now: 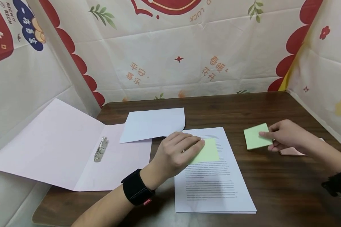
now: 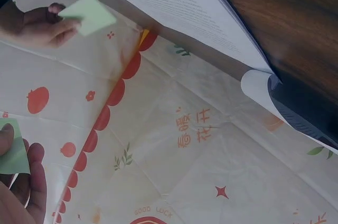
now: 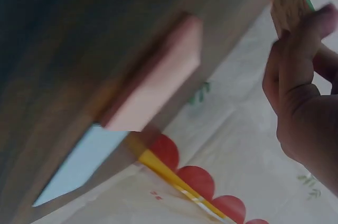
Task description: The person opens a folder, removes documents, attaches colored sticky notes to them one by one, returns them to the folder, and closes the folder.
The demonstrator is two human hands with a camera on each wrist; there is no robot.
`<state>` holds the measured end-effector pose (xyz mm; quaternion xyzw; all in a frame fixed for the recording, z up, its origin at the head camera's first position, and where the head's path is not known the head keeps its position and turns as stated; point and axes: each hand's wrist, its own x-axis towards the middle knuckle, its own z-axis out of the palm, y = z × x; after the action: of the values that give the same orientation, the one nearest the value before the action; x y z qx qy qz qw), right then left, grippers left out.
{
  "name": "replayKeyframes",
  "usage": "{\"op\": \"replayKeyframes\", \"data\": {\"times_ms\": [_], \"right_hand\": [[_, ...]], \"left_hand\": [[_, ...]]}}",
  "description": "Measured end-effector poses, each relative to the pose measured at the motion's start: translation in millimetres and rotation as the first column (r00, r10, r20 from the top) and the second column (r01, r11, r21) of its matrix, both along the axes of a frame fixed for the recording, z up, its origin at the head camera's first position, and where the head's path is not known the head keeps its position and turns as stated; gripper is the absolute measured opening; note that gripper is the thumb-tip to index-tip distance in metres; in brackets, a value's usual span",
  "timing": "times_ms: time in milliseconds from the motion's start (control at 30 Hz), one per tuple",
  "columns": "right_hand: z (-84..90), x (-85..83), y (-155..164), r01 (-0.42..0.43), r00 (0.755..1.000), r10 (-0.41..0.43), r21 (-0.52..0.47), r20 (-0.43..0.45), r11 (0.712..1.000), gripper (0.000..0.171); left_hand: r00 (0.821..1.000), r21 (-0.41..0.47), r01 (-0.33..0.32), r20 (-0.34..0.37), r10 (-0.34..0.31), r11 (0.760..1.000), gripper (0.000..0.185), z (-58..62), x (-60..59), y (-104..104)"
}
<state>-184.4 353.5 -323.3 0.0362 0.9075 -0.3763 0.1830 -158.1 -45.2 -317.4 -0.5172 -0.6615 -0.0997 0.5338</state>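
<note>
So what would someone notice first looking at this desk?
Probably the left hand pressing a green note onto the printed pages mid-desk. To the right, the right hand pinches a green pad. An open pink folder lies at the left, half off the table.

I take the printed stack as my reference. Left of it, an open pink folder with a metal clip covers the table and overhangs its edge; a loose white sheet lies just beyond the stack's far-left corner. The left hand presses a green note onto the stack's upper part, blocking passage there. Right of the stack I see bare tabletop, then the right hand pinching a green pad, with a pink pad beneath it. Patterned cloth walls close off the far side and both flanks.
</note>
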Motion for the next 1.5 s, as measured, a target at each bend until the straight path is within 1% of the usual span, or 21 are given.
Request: {"op": "replayKeyframes", "data": {"times_ms": [67,133,200,300,367,400,533,600,767,1000,1067,1133,1167,1200,1267,1300,1333,1367,1400,1467,1500], "right_hand": [[-9.1,-2.4,2.7,-0.006,0.998,0.005,0.019,0.057,1.0,0.035],[-15.8,-3.3,3.4,-0.018,0.998,0.013,0.083,0.062,0.996,0.037],[-20.6,-2.7,3.2,-0.028,0.999,0.021,0.166,0.04,0.986,0.04],[-23.6,0.9,0.0,-0.044,0.998,0.056,0.307,-0.031,0.951,0.041],[-23.9,5.4,-4.4,-0.048,0.99,0.098,0.415,-0.101,0.909,0.039],[-23.8,8.3,-8.2,-0.042,0.98,0.129,0.478,-0.15,0.877,0.039],[-26.7,21.8,-31.5,0.015,0.918,0.256,0.671,-0.303,0.742,0.041],[-29.8,28.2,-44.4,0.012,0.894,0.309,0.706,-0.325,0.708,0.043],[-34.3,38.3,-57.0,-0.042,0.896,0.335,0.695,-0.292,0.718,0.031],[-30.8,35.7,-40.8,-0.036,0.934,0.261,0.661,-0.245,0.75,0.039],[-31.1,33.9,-39.1,-0.034,0.936,0.256,0.661,-0.243,0.749,0.04],[-30.0,33.3,-42.4,-0.008,0.915,0.279,0.677,-0.292,0.736,0.038],[-28.4,33.7,-46.4,0.011,0.893,0.299,0.682,-0.335,0.731,0.036],[-25.5,34.8,-52.8,0.029,0.87,0.311,0.67,-0.382,0.742,0.035],[-16.4,37.9,-69.3,0.01,0.829,0.312,0.571,-0.463,0.821,0.031],[-10.3,40.3,-78.6,-0.036,0.825,0.3,0.484,-0.48,0.874,0.033],[-3.8,42.7,-88.1,-0.103,0.834,0.28,0.366,-0.475,0.925,0.036],[2.6,44.9,-96.8,-0.177,0.854,0.26,0.219,-0.451,0.959,0.036],[9.3,47.1,-105.1,-0.233,0.887,0.239,0.063,-0.395,0.97,0.035],[20.8,50.7,-117.7,-0.283,0.937,0.232,-0.176,-0.26,0.943,0.034],[25.1,52.0,-122.4,-0.292,0.949,0.245,-0.252,-0.199,0.923,0.034]], "left_hand": [[1.0,-0.009,-0.003,0.012,0.004,1.0,0.013,-0.8,0.0,0.0],[1.0,-0.019,-0.008,0.021,0.008,1.0,0.013,-1.2,0.2,0.2],[0.999,-0.028,-0.013,0.03,0.014,1.0,0.013,-1.4,0.3,0.4],[0.999,-0.036,-0.021,0.035,0.022,0.999,0.013,-2.0,0.2,0.3],[0.999,-0.039,-0.024,0.04,0.026,0.999,0.014,-2.6,0.3,0.0],[0.999,-0.041,-0.025,0.041,0.027,0.999,0.013,-3.0,0.3,0.0],[0.998,-0.05,-0.026,0.047,0.028,0.998,0.013,-4.7,0.0,0.3],[0.998,-0.058,-0.026,0.052,0.029,0.998,0.013,-5.4,-0.2,0.8],[0.998,-0.068,-0.03,0.046,0.033,0.997,0.014,-5.9,-0.5,1.3],[0.999,-0.07,-0.032,0.031,0.035,0.997,0.015,-5.4,-1.6,-0.2],[0.999,-0.075,-0.037,0.025,0.039,0.997,0.016,-5.7,-1.8,-0.6],[0.999,-0.08,-0.04,0.013,0.041,0.996,0.016,-6.2,-1.9,-0.6],[0.999,-0.083,-0.041,0.005,0.041,0.996,0.017,-6.5,-2.0,-0.4],[0.999,-0.087,-0.042,-0.006,0.041,0.995,0.017,-6.8,-2.1,0.1],[0.999,-0.098,-0.046,-0.025,0.044,0.994,0.016,-7.3,-1.9,1.4],[0.998,-0.104,-0.048,-0.034,0.045,0.993,0.016,-7.5,-1.7,2.2],[0.998,-0.111,-0.052,-0.044,0.048,0.992,0.016,-7.8,-1.3,3.0],[0.997,-0.117,-0.055,-0.053,0.049,0.992,0.016,-8.1,-0.8,3.9],[0.997,-0.123,-0.057,-0.06,0.05,0.991,0.015,-8.5,-0.1,4.7],[0.996,-0.129,-0.06,-0.071,0.051,0.99,0.015,-9.3,1.2,6.2],[0.996,-0.13,-0.061,-0.079,0.051,0.99,0.015,-9.5,1.9,6.9]]}}
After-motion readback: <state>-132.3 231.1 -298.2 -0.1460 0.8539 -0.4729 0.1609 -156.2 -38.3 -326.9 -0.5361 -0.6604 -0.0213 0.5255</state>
